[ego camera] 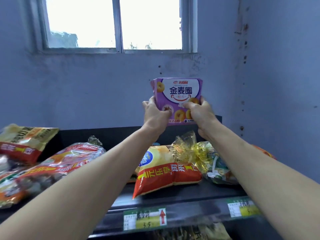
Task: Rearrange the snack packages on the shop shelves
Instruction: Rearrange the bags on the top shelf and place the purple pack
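Purple packages point(180, 94) tight in left hand point(155, 115) and right hand point(199, 113) (lower corners hidden)

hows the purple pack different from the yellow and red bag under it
The purple pack is held upright by the left hand and right hand; the yellow and red bag lies on the dark shelf. The purple pack looks flat and squarish, showing ring pastries; the yellow and red bag is puffy with a red band. Both carry printed Chinese text.
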`<move>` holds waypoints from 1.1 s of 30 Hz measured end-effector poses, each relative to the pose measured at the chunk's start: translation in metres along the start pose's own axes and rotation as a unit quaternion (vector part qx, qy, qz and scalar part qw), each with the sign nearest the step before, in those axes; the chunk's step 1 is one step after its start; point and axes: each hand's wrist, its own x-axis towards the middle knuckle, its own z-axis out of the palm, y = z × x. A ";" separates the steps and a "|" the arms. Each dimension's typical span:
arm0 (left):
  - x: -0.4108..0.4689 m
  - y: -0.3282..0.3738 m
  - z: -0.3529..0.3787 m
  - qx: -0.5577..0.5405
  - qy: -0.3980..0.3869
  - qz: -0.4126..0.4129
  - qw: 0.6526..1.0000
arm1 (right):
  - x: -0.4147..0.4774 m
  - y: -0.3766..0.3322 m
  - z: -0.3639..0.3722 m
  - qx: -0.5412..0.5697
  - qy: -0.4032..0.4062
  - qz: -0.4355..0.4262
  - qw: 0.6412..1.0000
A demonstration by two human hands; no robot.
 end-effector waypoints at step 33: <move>-0.098 -0.022 -0.622 0.168 0.262 -0.016 0.950 | -0.303 -0.079 0.538 0.105 -0.314 0.035 0.943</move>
